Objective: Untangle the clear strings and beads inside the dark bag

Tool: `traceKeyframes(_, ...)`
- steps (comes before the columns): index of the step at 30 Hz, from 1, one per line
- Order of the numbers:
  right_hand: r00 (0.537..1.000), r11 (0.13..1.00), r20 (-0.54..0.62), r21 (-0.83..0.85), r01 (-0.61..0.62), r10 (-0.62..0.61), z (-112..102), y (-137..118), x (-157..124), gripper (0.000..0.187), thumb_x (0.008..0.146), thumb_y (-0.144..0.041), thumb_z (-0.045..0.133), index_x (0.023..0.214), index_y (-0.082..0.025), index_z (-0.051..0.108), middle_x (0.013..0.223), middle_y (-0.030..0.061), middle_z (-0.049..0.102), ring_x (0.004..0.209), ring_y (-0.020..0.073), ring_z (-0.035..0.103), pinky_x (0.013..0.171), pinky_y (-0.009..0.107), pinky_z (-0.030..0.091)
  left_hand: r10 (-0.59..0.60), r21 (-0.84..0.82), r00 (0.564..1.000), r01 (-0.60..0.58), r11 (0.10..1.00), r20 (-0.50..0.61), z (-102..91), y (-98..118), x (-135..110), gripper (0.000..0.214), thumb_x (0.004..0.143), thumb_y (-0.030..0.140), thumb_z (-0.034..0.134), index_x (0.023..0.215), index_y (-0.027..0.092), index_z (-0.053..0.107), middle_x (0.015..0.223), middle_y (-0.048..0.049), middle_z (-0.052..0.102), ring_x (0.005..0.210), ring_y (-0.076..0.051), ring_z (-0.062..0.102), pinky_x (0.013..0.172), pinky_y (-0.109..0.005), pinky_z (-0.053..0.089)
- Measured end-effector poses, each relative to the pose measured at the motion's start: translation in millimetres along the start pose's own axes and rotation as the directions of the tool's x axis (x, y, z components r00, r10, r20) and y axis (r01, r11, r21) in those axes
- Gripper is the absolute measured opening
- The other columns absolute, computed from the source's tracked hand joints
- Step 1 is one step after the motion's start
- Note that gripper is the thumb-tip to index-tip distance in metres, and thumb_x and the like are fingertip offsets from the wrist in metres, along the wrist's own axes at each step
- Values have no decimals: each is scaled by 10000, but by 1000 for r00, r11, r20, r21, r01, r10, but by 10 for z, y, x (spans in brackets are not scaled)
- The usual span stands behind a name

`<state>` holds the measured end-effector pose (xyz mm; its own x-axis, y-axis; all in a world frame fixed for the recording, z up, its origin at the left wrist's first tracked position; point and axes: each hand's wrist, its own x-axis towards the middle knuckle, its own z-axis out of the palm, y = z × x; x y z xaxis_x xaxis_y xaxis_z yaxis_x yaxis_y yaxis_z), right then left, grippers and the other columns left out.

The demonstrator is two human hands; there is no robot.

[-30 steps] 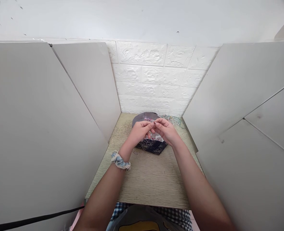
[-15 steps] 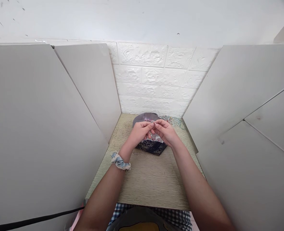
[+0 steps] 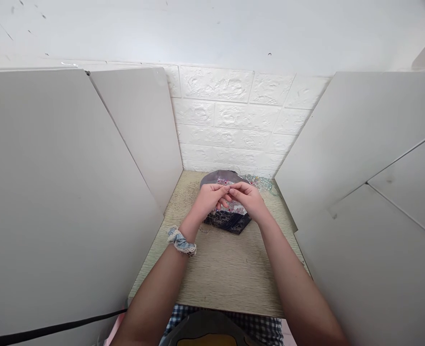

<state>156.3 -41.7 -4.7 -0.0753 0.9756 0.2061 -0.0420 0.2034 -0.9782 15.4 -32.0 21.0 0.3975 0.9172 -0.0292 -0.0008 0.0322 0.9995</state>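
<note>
My left hand (image 3: 210, 198) and my right hand (image 3: 249, 199) meet fingertip to fingertip over a dark fabric pouch or tray (image 3: 227, 224). Thumb and forefinger of each are pinched together. Whatever lies between them is too small to make out. Inside the dark holder are many tiny pink, red and clear beads (image 3: 237, 208), partly covered by my fingers. A thin, pale thread (image 3: 205, 229) shows on the table by the holder's left front. Strands of pale blue-green beads (image 3: 268, 185) lie behind my right hand.
The wood-grain table (image 3: 230, 274) is hemmed in by a pale panel (image 3: 140, 125) on the left, another panel (image 3: 328, 158) on the right and a white brick-patterned wall (image 3: 230, 115) behind. A blue scrunchie (image 3: 181, 241) circles my left wrist.
My fingertips have drawn slightly closer together, and the right forefinger and thumb have shifted a little to the left. The whole view has moved slightly; the holder and beads stay put.
</note>
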Motion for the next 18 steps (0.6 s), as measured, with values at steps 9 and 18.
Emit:
traceKeyframes(9,977,953,-102,-261,155,-187,46,-88,-46,217,739,-350,521,723,-142,580,687,29,554,658,128,500,615,242,404,-42,-69,998,45,997,45,-14,23,-22,279,707,366,565,664,90,575,611,-29,562,365,-11,421,291,-130,238)
traceKeyframes(18,934,911,-63,-250,327,-353,65,-114,-29,162,776,-306,498,742,-163,566,899,56,537,900,150,497,802,282,392,-48,-109,991,63,992,128,16,49,-51,358,728,446,516,935,155,552,966,-80,564,493,-66,549,279,-130,218)
